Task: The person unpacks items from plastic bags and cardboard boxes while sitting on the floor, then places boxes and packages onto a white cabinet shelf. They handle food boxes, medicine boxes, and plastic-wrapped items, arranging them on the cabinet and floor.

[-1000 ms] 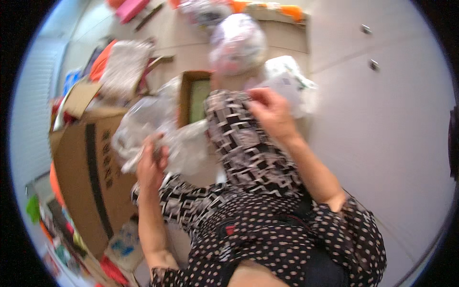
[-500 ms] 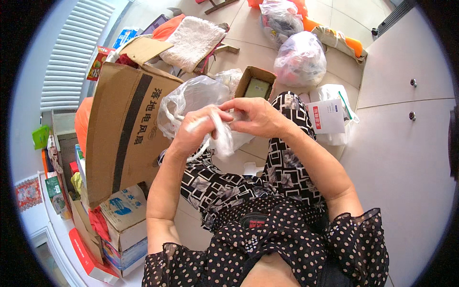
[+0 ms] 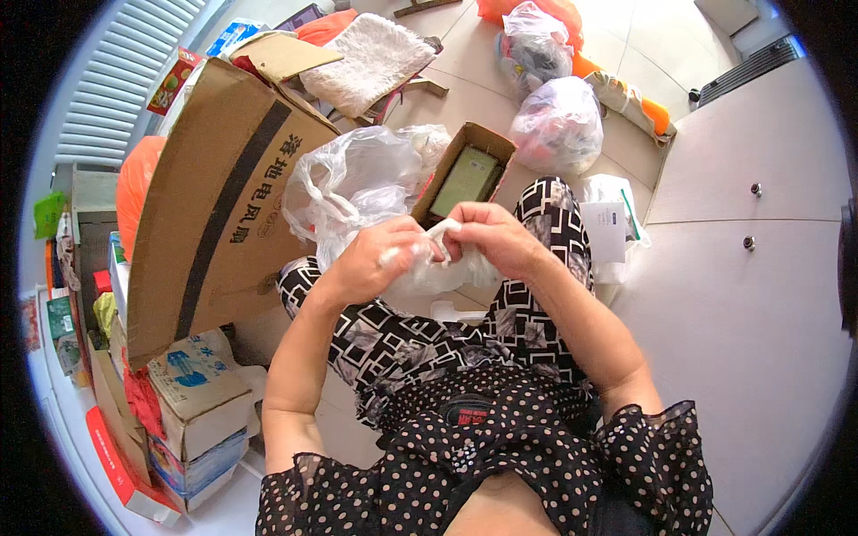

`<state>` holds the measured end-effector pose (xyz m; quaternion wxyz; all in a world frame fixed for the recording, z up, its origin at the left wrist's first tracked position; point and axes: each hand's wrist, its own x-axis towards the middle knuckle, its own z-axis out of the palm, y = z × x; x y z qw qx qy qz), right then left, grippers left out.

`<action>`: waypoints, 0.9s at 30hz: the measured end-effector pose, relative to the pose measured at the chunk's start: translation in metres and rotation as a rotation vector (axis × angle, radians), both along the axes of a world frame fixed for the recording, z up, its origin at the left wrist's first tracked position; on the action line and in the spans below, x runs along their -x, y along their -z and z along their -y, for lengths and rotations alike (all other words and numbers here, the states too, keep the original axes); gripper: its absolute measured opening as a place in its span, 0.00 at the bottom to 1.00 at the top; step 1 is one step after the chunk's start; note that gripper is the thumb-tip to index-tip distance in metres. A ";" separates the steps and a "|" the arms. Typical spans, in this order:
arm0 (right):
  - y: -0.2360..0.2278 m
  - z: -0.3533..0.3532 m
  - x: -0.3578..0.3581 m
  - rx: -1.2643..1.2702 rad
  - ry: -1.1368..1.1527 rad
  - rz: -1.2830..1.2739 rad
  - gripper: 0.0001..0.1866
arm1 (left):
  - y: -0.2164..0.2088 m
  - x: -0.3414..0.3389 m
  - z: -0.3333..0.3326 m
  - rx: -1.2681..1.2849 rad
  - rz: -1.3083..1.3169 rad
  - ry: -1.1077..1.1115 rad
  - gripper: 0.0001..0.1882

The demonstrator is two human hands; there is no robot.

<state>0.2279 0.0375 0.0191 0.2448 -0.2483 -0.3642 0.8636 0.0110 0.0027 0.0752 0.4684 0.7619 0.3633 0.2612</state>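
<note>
In front of my knees, my left hand [image 3: 375,261] is closed on one side of a thin white plastic bag [image 3: 460,272]. My right hand [image 3: 494,238] pinches a twisted strip of the same bag, with the fingertips of both hands close together. The body of the bag hangs below and behind my fingers, partly hidden by them. Just beyond my left hand, a larger clear-white plastic bag [image 3: 357,165] with loose handles stands on the floor. Past my right hand is an open small cardboard box [image 3: 508,147] holding a flat green item [image 3: 466,181].
A large brown carton [image 3: 165,268] leans at my left, above smaller stacked boxes [image 3: 201,380]. Filled plastic bags [image 3: 559,125] lie ahead. A white bag [image 3: 612,192] sits beside my right knee, near a pale cabinet [image 3: 751,304]. A stool with a fluffy cushion [image 3: 366,62] stands far left.
My hands have drawn slightly apart, my right moving right. The bag's strip is now stretched between them, where before it hung looped over my left fingers. The view has shifted slightly.
</note>
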 end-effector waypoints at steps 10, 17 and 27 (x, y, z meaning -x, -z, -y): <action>0.000 0.055 0.014 0.514 0.238 -0.125 0.17 | 0.011 -0.034 0.044 -0.566 -0.249 -0.143 0.14; -0.042 0.047 -0.005 0.221 0.492 -0.251 0.08 | -0.028 -0.023 0.051 -0.525 -0.150 -0.222 0.13; -0.007 -0.012 -0.081 0.492 0.919 -0.268 0.08 | 0.026 0.021 0.073 0.127 -0.072 -0.618 0.19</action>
